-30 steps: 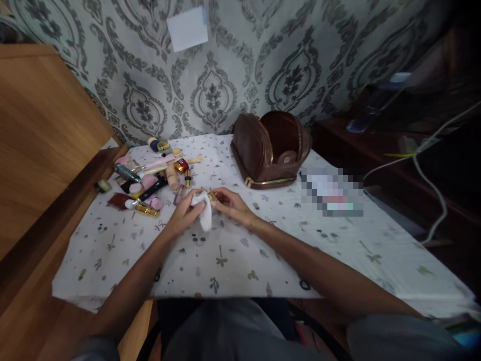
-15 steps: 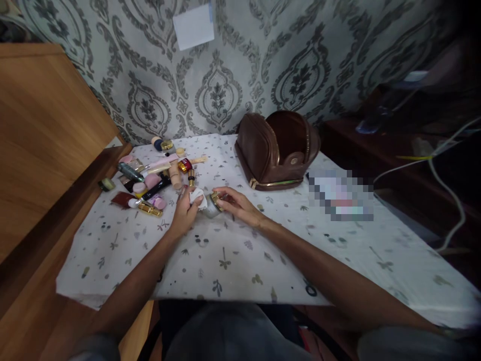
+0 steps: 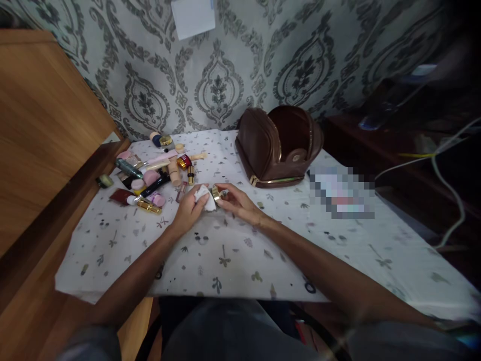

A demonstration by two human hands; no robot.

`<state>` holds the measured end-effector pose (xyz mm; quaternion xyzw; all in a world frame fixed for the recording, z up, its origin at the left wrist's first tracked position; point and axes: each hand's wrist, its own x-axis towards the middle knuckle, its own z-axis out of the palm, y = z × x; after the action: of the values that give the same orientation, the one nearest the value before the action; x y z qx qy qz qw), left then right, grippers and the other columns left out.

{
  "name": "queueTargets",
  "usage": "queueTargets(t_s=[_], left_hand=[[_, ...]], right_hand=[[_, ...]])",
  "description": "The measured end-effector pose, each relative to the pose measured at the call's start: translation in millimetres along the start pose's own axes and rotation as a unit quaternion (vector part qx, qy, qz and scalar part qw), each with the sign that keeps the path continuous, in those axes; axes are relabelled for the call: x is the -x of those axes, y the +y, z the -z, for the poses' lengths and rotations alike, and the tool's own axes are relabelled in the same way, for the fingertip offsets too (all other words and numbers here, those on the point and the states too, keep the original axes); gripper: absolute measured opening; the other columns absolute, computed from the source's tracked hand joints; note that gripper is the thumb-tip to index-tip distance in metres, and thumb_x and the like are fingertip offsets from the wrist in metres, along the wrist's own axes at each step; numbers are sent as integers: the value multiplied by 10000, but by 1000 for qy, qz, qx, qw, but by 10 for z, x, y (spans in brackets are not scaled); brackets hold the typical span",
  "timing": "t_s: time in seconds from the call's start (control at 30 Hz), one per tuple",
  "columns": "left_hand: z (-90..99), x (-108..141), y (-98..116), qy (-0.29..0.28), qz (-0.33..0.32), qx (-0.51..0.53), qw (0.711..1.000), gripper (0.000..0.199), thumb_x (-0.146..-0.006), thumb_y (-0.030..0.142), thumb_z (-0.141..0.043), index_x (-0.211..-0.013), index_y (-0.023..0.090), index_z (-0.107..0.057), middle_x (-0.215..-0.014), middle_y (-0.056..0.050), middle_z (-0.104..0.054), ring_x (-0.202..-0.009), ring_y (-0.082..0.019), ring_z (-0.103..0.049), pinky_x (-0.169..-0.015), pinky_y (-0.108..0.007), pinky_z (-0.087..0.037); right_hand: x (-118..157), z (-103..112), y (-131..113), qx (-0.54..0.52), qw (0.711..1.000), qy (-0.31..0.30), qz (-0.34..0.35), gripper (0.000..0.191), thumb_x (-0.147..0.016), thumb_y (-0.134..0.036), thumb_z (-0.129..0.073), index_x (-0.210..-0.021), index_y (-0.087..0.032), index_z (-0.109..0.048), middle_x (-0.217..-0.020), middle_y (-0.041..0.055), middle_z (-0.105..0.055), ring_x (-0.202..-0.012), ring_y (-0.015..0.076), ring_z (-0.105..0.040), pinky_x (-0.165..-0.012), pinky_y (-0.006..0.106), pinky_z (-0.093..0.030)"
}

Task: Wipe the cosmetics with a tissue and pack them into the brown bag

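Between my hands, over the middle of the patterned tablecloth (image 3: 225,240), is a small jar with a gold lid (image 3: 216,193). My right hand (image 3: 238,204) grips it by the lid, fingers on top and thumb below. A crumpled white tissue (image 3: 204,197) is pinched in my left hand (image 3: 190,208) and pressed against the jar's body, which it mostly hides. Just left of that hand lies a slim pinkish tube (image 3: 182,192), and beyond it a gold-and-black lipstick (image 3: 191,175) and a red bottle with a gold part (image 3: 184,161).
Several cosmetics lie heaped at the left, among them a gold tube (image 3: 149,207) and a black tube (image 3: 153,184). A brown leather bag (image 3: 259,145) stands unzipped at the back right. A blurred-out flat item (image 3: 341,193) lies right of it. A wooden panel (image 3: 48,125) borders the left side.
The tissue has moved right onto the jar's body and now covers most of it. The jar has turned in my right hand, its gold lid facing me more. The view has shifted slightly.
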<state>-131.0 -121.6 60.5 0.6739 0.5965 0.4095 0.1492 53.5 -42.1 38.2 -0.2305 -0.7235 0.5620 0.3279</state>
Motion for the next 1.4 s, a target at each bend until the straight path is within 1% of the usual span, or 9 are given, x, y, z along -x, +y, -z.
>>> queueTargets(t_s=[0.13, 0.33, 0.43, 0.6, 0.7, 0.83, 1.1, 1.3, 1.4], left_hand=[[39, -7, -5, -5, -3, -12, 1000, 398, -981, 378, -433, -1289, 142, -518, -1063, -95, -690, -937, -231, -652, -862, -372, -510], [21, 17, -34, -111, -110, -57, 986, 657, -909, 395, -593, -1473, 183, -332, -1470, -151, -480, -1363, -284, -448, -1130, -431, -373], [18, -59, -36, -99, -86, -37, 991, 516, -926, 385, -569, -1382, 178, -446, -1360, -131, -585, -1255, -270, -549, -1062, -408, -440], [32, -174, -57, -42, -54, 2, 998, 239, -970, 339, -479, -1112, 192, -602, -995, -64, -725, -902, -219, -669, -829, -348, -530], [3, -157, -117, -47, -77, -5, 996, 278, -960, 345, -505, -1197, 212, -564, -1161, -81, -693, -1076, -243, -641, -945, -393, -504], [-56, -108, -181, -90, -141, -38, 985, 573, -899, 381, -618, -1399, 194, -410, -1439, -144, -512, -1350, -282, -462, -1121, -454, -384], [-7, -170, -153, -27, -41, 17, 999, 252, -964, 316, -500, -1166, 195, -591, -1074, -74, -715, -1002, -239, -660, -930, -390, -511], [-79, -107, -221, -83, -136, -34, 987, 622, -876, 387, -646, -1415, 199, -397, -1434, -162, -509, -1345, -300, -465, -1114, -483, -387], [-87, -108, -209, -74, -128, -18, 989, 546, -901, 385, -618, -1383, 203, -438, -1372, -142, -563, -1294, -278, -513, -1089, -449, -416]], right_hand=[[8, -15, -5, -10, 1000, 8, 8, 542, -825, -466, -668, -1302, -236, -550, -1117, 53, -587, -696, 101, -530, -595, 243, -476], [-19, -4, 4, -5, 998, 23, -52, 516, -860, -589, -573, -1179, -183, -561, -799, -4, -574, -482, 89, -512, -399, 222, -411], [-25, 21, 4, 4, 998, 18, -55, 484, -879, -583, -553, -1149, -181, -561, -768, -15, -567, -492, 93, -535, -418, 220, -447], [-16, 51, 32, 1, 1000, 3, -31, 595, -839, -506, -659, -1342, -240, -482, -1007, 27, -570, -567, 74, -542, -459, 216, -476], [-20, 55, 42, -18, 999, -4, -36, 566, -857, -506, -641, -1339, -255, -481, -926, 9, -576, -557, 82, -535, -448, 213, -464], [-38, 57, 43, -13, 998, 15, -54, 466, -864, -548, -612, -1205, -242, -526, -784, -28, -561, -502, 91, -523, -397, 207, -419], [-9, 69, 52, -20, 997, -2, -70, 662, -827, -465, -687, -1392, -237, -427, -816, -16, -557, -566, 108, -553, -450, 226, -458], [-25, 58, 72, -25, 996, 29, -75, 563, -819, -524, -677, -1274, -237, -511, -831, -21, -554, -512, 87, -526, -428, 226, -444], [-29, 52, 62, -30, 996, 33, -76, 468, -830, -544, -654, -1147, -217, -545, -818, -20, -553, -535, 98, -546, -459, 234, -463]])
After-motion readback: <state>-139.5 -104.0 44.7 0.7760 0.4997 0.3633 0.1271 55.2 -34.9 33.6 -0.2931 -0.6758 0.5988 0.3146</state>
